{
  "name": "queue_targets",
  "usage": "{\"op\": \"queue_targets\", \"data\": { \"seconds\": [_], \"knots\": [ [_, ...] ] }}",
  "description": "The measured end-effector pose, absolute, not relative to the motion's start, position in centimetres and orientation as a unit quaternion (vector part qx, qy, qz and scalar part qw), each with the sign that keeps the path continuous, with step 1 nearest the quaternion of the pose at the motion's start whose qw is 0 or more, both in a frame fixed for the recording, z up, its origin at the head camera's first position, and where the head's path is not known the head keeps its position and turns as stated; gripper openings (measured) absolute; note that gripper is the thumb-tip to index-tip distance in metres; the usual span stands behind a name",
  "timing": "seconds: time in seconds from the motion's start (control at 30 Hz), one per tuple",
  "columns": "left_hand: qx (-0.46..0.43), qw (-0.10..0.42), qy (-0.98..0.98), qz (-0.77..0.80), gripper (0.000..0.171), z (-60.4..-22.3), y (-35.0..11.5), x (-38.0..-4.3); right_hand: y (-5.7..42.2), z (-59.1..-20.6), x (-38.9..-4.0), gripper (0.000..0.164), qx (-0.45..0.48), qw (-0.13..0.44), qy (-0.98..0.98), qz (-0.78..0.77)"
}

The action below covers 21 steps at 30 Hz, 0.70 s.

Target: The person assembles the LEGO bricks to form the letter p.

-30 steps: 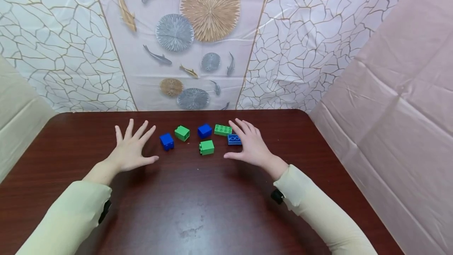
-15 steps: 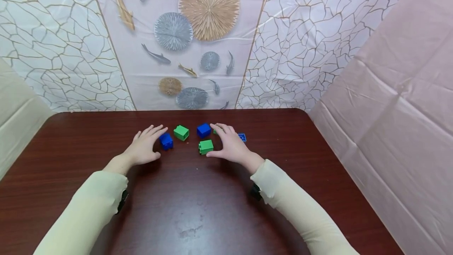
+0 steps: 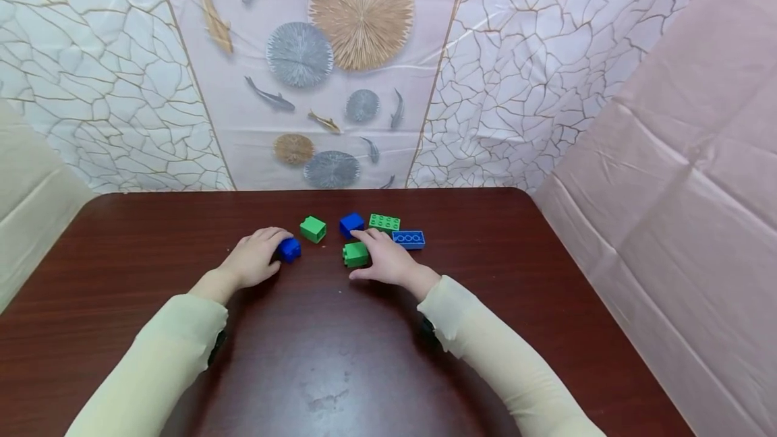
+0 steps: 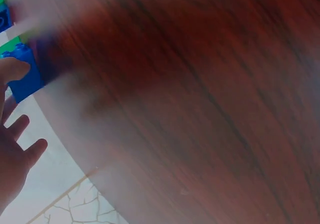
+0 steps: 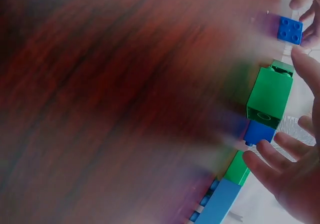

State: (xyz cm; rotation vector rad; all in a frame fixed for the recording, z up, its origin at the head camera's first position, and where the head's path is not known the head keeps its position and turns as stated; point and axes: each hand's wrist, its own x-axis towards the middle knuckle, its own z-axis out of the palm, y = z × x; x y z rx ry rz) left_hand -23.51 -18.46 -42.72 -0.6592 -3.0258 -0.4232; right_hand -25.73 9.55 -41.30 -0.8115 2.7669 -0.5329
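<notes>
My left hand (image 3: pixel 251 260) curls round a square blue toy building brick (image 3: pixel 291 249) on the table; in the left wrist view the thumb lies over a face of this blue brick (image 4: pixel 29 82), and other fingers spread away from it. My right hand (image 3: pixel 388 261) hovers with parted fingers at a square green brick (image 3: pixel 355 255), which lies on its side, studs to the left. Seen from the right wrist, thumb and fingers stand apart from that green brick (image 5: pixel 270 93).
Behind lie another green brick (image 3: pixel 313 229) and another blue brick (image 3: pixel 351 224). A long green brick (image 3: pixel 385 222), studs up, and a long blue brick (image 3: pixel 409 240), hollow side showing, are beyond the right hand. Patterned cloth (image 3: pixel 510 86) hangs behind the dark wooden table (image 3: pixel 328 356).
My left hand has come right and its fingers have closed round the blue brick. The right hand has moved left and down from the long bricks to the green brick.
</notes>
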Motion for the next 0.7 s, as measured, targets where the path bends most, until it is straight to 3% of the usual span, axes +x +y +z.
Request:
{"op": "queue_targets", "data": {
  "seconds": [0.13,0.27,0.47,0.7],
  "knots": [
    [-0.231,0.013,-0.964,-0.132,0.037,-42.4,-18.1,-23.5,9.4,-41.4,-25.9,0.079,-0.275,0.111,0.940,-0.171],
    [-0.238,-0.016,-0.963,-0.128,0.033,-42.2,-17.9,-23.6,9.0,-41.5,-26.0,0.076,-0.274,0.114,0.942,-0.154],
    [-0.234,-0.048,-0.965,-0.112,0.036,-41.7,-17.3,-23.5,8.6,-41.7,-26.3,0.071,-0.263,0.117,0.949,-0.129],
    [-0.241,-0.057,-0.965,-0.085,0.041,-41.2,-17.1,-23.3,7.9,-42.0,-26.6,0.047,-0.271,0.091,0.951,-0.114]
  ]
}}
